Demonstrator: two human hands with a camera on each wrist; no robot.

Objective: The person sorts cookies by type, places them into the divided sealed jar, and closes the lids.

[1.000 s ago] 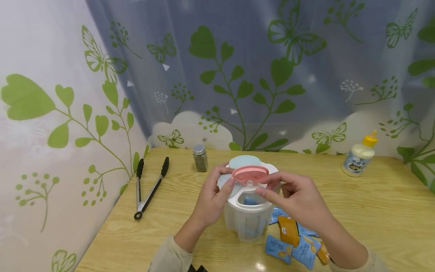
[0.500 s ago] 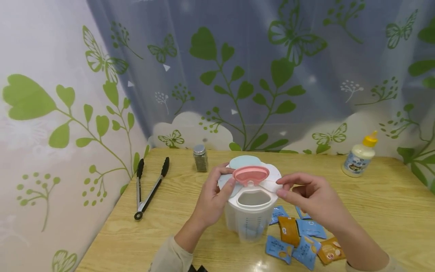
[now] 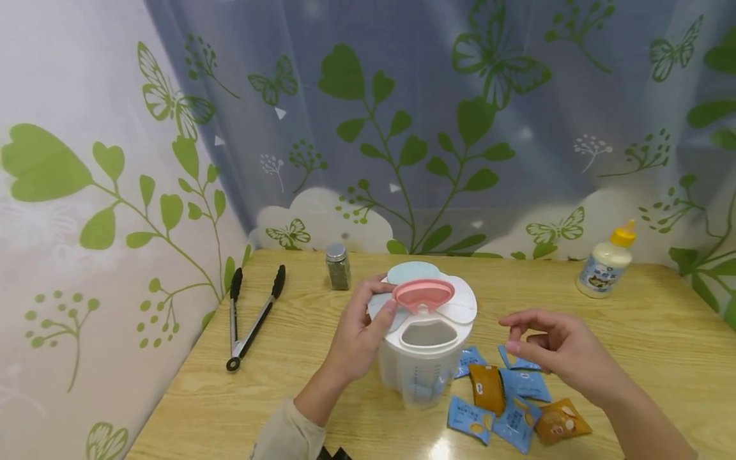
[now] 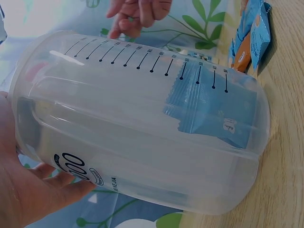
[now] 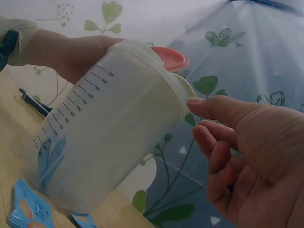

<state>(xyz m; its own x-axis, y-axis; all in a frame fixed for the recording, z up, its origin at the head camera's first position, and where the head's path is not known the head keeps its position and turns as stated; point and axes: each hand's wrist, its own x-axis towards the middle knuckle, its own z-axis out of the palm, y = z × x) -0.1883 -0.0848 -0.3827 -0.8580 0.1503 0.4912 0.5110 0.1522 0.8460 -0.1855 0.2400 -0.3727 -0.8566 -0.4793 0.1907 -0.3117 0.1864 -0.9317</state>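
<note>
Near the middle of the wooden table [image 3: 190, 409], a translucent container [image 3: 395, 370] is standing upright, and the left hand [image 3: 358, 332] is gripping it by its upper left edge. The thumb is resting on the lid [image 3: 460, 308], while most of the other fingers are disappearing from the head view behind the rim. To the right, the right hand [image 3: 566, 350] is hovering near some blue and orange packets [image 3: 489, 386], holding nothing, its fingers loosely bent and the gap at the thumb narrow. From the right wrist, the thumb tip is overlapping the container's rim, but the head view is showing the two apart. The left wrist view is cutting off the top of this hand.

Low inside the container, a blue packet [image 4: 213, 111] is lying behind the cloudy wall, which is softening its outline; from above, it is hardly showing. Large printed figures are curving away on the wall, only their zeros reading clearly. Dark measuring lines are running along the side. White and lobed, the lid is carrying pale blue flaps, and a pink flap [image 3: 424, 295] is tilting up behind an uncovered opening [image 3: 428, 334]. Something black at the bottom edge is showing too little to identify.
</note>
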